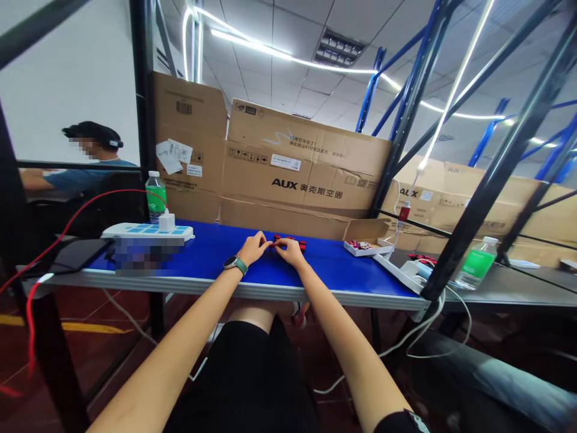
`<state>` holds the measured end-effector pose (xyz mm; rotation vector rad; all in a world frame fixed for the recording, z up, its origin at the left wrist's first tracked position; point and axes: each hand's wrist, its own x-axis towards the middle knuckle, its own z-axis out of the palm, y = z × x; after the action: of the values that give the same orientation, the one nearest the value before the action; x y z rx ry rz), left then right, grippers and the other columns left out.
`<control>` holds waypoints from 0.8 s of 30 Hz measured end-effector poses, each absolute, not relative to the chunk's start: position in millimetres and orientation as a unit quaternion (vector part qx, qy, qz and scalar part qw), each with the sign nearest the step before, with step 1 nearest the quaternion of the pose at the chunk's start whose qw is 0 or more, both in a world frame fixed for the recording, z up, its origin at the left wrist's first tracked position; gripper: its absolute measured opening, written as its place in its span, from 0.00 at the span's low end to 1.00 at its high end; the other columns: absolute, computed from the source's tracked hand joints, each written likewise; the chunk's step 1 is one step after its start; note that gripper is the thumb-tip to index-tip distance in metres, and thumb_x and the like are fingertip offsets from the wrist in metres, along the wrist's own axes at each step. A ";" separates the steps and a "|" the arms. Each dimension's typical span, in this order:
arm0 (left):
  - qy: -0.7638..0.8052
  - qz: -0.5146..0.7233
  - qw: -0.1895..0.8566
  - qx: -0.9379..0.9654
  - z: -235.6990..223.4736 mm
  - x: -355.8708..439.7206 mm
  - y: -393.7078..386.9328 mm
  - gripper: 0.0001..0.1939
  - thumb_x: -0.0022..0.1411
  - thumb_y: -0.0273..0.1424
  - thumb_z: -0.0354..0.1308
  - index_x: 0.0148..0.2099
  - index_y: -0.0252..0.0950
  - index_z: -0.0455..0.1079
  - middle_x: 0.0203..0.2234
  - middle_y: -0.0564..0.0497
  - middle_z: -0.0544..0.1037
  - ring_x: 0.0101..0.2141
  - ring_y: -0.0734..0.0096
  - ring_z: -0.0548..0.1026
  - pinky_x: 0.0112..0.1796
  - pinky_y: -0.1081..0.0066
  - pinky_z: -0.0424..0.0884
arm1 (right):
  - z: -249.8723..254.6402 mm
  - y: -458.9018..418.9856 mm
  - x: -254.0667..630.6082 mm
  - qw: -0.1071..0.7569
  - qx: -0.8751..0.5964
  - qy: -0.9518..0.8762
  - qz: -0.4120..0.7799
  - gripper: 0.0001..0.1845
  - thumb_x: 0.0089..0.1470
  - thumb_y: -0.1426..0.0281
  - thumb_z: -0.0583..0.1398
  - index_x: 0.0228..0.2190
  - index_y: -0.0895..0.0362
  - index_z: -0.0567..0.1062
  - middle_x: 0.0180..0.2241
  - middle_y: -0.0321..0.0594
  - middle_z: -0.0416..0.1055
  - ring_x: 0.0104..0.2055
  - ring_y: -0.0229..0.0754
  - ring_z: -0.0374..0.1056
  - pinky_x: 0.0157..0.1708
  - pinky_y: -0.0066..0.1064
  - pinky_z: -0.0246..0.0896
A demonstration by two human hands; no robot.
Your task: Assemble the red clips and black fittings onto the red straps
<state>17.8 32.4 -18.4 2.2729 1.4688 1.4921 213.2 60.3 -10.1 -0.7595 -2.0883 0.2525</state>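
Over the middle of the blue tabletop (pixel 202 255), my left hand (pixel 253 248) and my right hand (pixel 291 251) meet with their fingertips pinched together. Between them is a small dark red piece (pixel 271 245), mostly covered by the fingers and too small to name. A watch with a green strap (pixel 236 263) is on my left wrist. Just behind and beside my right hand lie more red pieces (pixel 302 246), whose shape I cannot make out.
An open white box (pixel 367 249) with small red and white pieces stands right. Left are a power strip (pixel 130 230), a white charger (pixel 166 222) with a red cable, and a bottle (pixel 155 195). Cardboard panels (pixel 306 174) close the back. A person (pixel 94 162) sits left.
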 end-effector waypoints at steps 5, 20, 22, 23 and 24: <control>0.469 0.498 0.030 0.729 -13.7 18.4 25.7 0.13 0.64 0.42 0.59 0.34 0.38 0.68 0.27 0.51 0.79 0.28 0.69 0.74 0.33 0.71 0.66 | -10.6 58.2 211.4 0.425 -0.290 -0.852 0.100 0.11 0.56 0.70 0.59 0.35 0.54 0.82 0.35 0.38 0.81 0.37 0.43 0.75 0.42 0.30 0.68; 0.386 0.507 0.025 0.771 -14.5 18.3 29.3 0.07 0.60 0.34 0.61 0.39 0.37 0.75 0.35 0.48 0.81 0.34 0.66 0.77 0.37 0.70 0.72 | -14.8 61.7 209.9 0.432 -0.324 -0.841 0.023 0.05 0.52 0.74 0.61 0.29 0.58 0.79 0.25 0.37 0.77 0.26 0.37 0.70 0.31 0.25 0.60; 0.388 0.501 0.016 0.774 -14.3 17.5 29.8 0.07 0.61 0.33 0.59 0.39 0.37 0.76 0.35 0.48 0.82 0.34 0.66 0.78 0.38 0.69 0.73 | -14.9 60.9 209.2 0.416 -0.314 -0.853 0.036 0.05 0.52 0.74 0.61 0.29 0.58 0.79 0.26 0.37 0.77 0.27 0.37 0.70 0.31 0.25 0.60; 0.388 0.500 0.011 0.774 -14.0 17.1 29.8 0.07 0.61 0.32 0.59 0.39 0.37 0.76 0.35 0.48 0.82 0.34 0.66 0.78 0.39 0.69 0.73 | -14.7 60.2 208.7 0.409 -0.308 -0.858 0.043 0.05 0.53 0.74 0.61 0.30 0.57 0.79 0.26 0.37 0.77 0.27 0.37 0.70 0.31 0.24 0.60; 0.389 0.500 0.008 0.774 -13.6 16.7 29.7 0.07 0.62 0.31 0.58 0.39 0.37 0.77 0.35 0.48 0.82 0.35 0.66 0.78 0.39 0.69 0.73 | -14.3 59.4 208.1 0.405 -0.302 -0.862 0.048 0.05 0.53 0.73 0.61 0.30 0.57 0.79 0.27 0.37 0.77 0.28 0.37 0.71 0.32 0.25 0.60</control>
<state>16.7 29.7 -13.6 2.4184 1.2150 1.5644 208.1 59.4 -14.3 -0.7613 -2.1747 0.1202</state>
